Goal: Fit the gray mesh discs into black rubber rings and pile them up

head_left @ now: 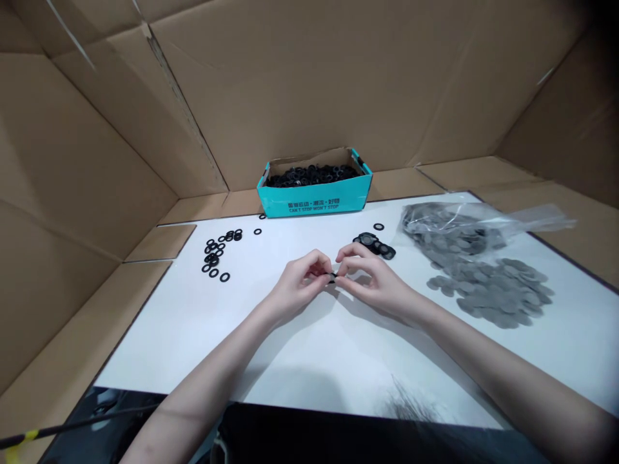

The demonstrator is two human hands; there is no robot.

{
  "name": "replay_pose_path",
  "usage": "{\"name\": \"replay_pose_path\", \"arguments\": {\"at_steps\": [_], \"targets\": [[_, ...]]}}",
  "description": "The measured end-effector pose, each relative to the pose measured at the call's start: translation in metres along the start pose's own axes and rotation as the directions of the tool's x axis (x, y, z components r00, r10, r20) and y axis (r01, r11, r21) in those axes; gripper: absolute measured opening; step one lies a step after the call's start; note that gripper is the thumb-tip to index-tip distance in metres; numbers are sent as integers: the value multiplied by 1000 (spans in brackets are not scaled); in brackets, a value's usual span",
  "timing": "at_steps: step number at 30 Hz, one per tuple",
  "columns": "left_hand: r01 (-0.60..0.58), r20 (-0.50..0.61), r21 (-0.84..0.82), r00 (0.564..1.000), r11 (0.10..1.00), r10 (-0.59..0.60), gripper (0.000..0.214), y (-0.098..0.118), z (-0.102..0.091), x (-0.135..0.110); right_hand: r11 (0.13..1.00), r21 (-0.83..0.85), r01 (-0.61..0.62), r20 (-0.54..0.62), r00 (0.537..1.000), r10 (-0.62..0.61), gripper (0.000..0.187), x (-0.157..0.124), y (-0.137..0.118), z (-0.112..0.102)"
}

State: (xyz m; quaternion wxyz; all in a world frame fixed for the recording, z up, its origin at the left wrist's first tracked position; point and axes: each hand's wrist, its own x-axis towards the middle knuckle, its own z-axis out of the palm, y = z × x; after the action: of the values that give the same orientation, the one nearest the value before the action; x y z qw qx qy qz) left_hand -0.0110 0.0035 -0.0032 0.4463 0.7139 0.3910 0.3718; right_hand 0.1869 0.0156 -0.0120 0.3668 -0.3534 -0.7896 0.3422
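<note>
Above the middle of the white board, my left hand (304, 278) and my right hand (371, 276) meet fingertip to fingertip. Both are closed in a pinch on one small black ring (333, 278), mostly covered by the fingers; something grey shows within it. Just beyond my right hand lies a pile of black rings with grey discs in them (374, 245). Loose black rings (213, 258) are scattered to the left of my left hand. On the right, thin grey mesh-like discs (503, 293) spread out in a heap.
A turquoise box (316, 197) full of black rings stands at the back. A clear plastic bag (454, 225) holding grey discs lies at the back right. One ring (378, 227) sits apart behind the pile. Cardboard walls (314, 84) enclose the board (193, 335).
</note>
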Motion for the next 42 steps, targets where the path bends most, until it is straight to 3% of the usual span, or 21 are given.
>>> {"name": "replay_pose_path", "arguments": {"at_steps": [7,16,21,28,36,42], "targets": [[5,44,-14,999,1000,-4,10,0,-3,0,1000,5,13,9,1000,-13,11,0,3,0],[43,27,-163,999,986,-39,16,-1,-1,0,999,-25,20,11,1000,-20,11,-1,2,-1],[13,17,-57,1000,998,-12,12,1,-3,0,999,-28,17,15,1000,-17,10,-1,0,-1],[-49,94,90,995,995,41,2,3,-4,1,995,-67,70,9,998,-69,12,-1,1,1],[-48,-14,25,999,999,48,8,-1,-1,1,983,-160,85,-25,996,-90,11,1,9,1],[-61,8,35,998,997,61,7,-1,1,1,981,-168,96,-74,991,-110,10,0,8,1]]}}
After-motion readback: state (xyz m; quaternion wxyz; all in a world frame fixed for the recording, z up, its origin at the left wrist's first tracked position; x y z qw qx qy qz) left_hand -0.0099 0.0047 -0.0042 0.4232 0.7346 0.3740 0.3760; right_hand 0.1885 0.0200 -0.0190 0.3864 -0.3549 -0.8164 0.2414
